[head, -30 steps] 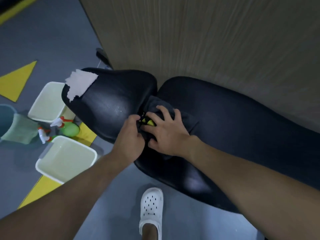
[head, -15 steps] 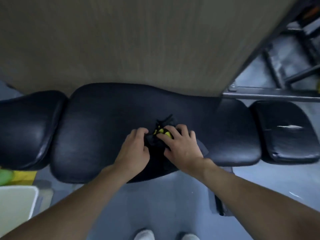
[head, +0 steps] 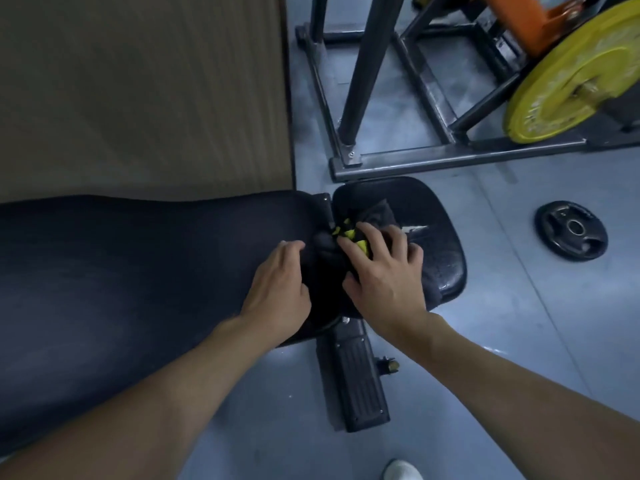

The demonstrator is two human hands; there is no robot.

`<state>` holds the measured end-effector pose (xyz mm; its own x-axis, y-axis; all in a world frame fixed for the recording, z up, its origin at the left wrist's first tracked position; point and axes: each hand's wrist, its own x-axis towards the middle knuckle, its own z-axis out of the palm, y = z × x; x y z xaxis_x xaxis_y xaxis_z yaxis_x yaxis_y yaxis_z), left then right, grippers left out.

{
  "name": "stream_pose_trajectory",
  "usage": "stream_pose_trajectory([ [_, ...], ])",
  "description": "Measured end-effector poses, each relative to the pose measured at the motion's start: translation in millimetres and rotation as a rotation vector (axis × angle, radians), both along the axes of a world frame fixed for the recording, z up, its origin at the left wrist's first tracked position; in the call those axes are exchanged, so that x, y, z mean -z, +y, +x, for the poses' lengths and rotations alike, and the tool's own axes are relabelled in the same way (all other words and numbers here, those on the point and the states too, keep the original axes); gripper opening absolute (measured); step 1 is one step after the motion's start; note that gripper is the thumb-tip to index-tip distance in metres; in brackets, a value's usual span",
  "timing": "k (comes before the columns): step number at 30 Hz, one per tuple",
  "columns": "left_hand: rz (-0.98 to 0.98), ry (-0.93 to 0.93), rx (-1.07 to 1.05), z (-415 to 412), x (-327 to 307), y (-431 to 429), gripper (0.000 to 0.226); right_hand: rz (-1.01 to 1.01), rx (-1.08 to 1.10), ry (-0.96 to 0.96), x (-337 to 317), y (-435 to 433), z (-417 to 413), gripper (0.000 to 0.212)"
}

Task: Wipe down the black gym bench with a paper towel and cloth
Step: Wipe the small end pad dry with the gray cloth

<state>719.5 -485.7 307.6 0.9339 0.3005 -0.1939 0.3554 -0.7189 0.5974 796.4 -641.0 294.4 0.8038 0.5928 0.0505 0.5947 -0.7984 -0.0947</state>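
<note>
Black cloth [head: 349, 247] pressed onto the bench [head: 138, 271], over the gap between pads
Right hand [head: 382, 275] flat on top, fingers spread apart — left hand [head: 277, 292] just beside, fingers curled onto the cloth's left edge

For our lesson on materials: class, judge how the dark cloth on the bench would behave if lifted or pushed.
Probably floppy: the cloth lies bunched in folds under the right hand. Likely light, since it looks like thin fabric. It should slide easily, because the bench pad looks smooth and glossy.
</note>
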Motion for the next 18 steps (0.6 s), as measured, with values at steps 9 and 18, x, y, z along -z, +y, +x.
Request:
stream_pose_trajectory([
  [9,0.102,-0.065,-0.148,46,36,-40,0.058,-0.14,-0.144,0.068,30,-4,41,0.063],
  [18,0.342,0.006,0.001,51,50,-50,0.046,-0.053,-0.109,0.012,36,34,114,0.053],
])
